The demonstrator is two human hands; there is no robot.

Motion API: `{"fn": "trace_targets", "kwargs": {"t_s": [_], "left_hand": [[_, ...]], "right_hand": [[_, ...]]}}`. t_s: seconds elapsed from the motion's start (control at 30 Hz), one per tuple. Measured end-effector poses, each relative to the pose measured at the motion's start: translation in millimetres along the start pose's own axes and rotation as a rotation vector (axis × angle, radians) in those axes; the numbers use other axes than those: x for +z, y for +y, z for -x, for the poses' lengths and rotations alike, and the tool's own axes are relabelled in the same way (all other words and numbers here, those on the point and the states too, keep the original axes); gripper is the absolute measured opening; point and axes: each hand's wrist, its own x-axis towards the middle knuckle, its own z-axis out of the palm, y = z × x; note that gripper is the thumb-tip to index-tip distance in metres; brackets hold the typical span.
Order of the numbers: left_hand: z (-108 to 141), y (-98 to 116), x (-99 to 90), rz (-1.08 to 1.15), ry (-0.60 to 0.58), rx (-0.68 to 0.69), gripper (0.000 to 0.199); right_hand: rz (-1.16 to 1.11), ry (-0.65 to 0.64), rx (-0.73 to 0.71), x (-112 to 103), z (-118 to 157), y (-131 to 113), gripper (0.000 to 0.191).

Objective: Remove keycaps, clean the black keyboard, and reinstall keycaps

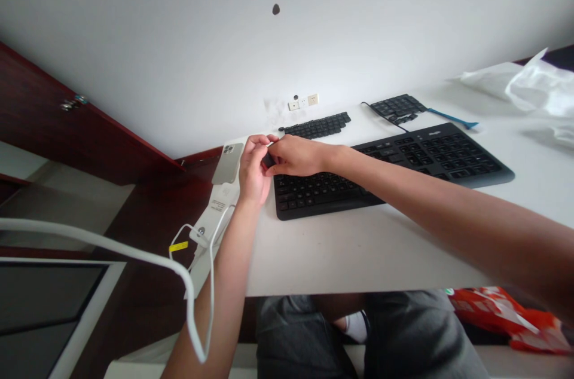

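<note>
Just off the left end of a black keyboard [332, 202], my left hand [255, 171] and my right hand [298, 156] meet, fingers curled together. Between them shows a small black piece [268, 159], mostly hidden, perhaps a keycap. Both hands close on it. My right forearm reaches across the keyboard and covers part of its middle. Behind the keyboard, loose black keycaps [316, 125] lie in rows near the wall. Another batch of black keycaps [398, 107] is at the back right, beside a blue-handled brush [454, 119].
On the table's left side lie a phone [228, 162] and a white power strip [201, 235] with a white cable [179, 265]. White plastic bags [533, 86] are at the far right. The wall has outlets [303, 102]. Below the table, a red bag [506, 313] lies at right.
</note>
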Motion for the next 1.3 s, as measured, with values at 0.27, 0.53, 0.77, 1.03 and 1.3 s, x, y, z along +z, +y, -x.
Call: {"fn": "trace_targets", "kwargs": {"t_s": [0.27,0.53,0.77,1.03,1.3], "left_hand": [[-0.6,-0.1,1.3,-0.001,0.005,0.007,0.008],[-0.2,-8.9,-3.1,0.008,0.011,-0.036,0.015],[1.5,-13.7,-5.1,0.006,0.013,-0.13,0.023],[2.8,-14.3,-2.5,0.047,-0.005,-0.181,0.031],[0.9,-14.2,4.2,0.003,-0.077,-0.22,0.056]], "right_hand": [[-0.001,0.005,-0.007,-0.1,-0.6,1.6,0.019],[0.027,-0.019,-0.003,3.9,-0.5,3.3,0.027],[0.021,0.013,0.042,9.5,-1.1,6.7,0.021],[-0.011,-0.041,0.124,-39.8,9.4,13.1,0.022],[0.004,0.25,0.142,-52.0,10.6,21.4,0.016]]}}
